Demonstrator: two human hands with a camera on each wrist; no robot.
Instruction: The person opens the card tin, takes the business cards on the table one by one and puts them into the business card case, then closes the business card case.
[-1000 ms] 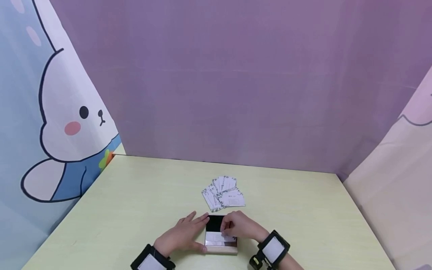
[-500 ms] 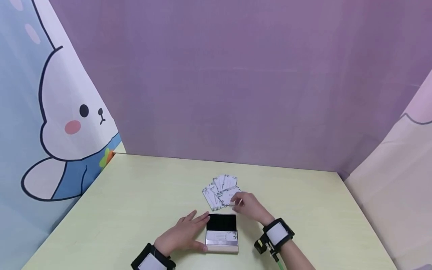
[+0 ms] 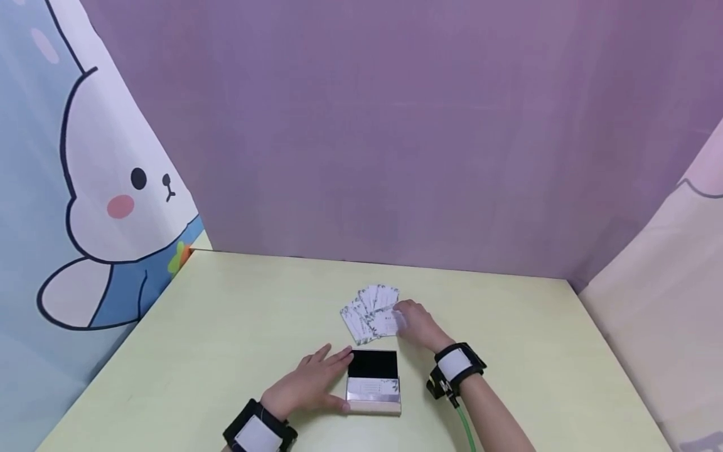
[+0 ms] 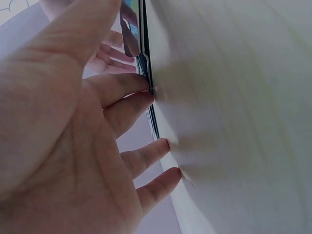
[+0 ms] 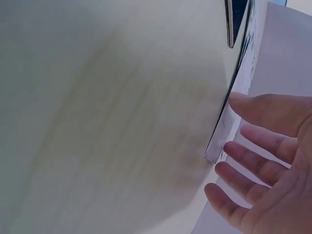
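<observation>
I note a pale yellow table (image 3: pixel 226 326) against purple backdrop (image 3: pixel 395 125). Left hand (image 3: pixel 307 386) flat beside card box (image 3: pixel 373 386); right hand (image 3: pixel 415 323), fingers spread per wrist view, touches fanned cards (image 3: pixel 367 311).

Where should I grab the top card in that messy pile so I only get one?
Pinch the top card by its near right corner, coming from the right, where the right hand already rests. It lies flat on the fanned pile, and that corner juts past the cards beneath, so fingers can probably slip under it alone.
</observation>
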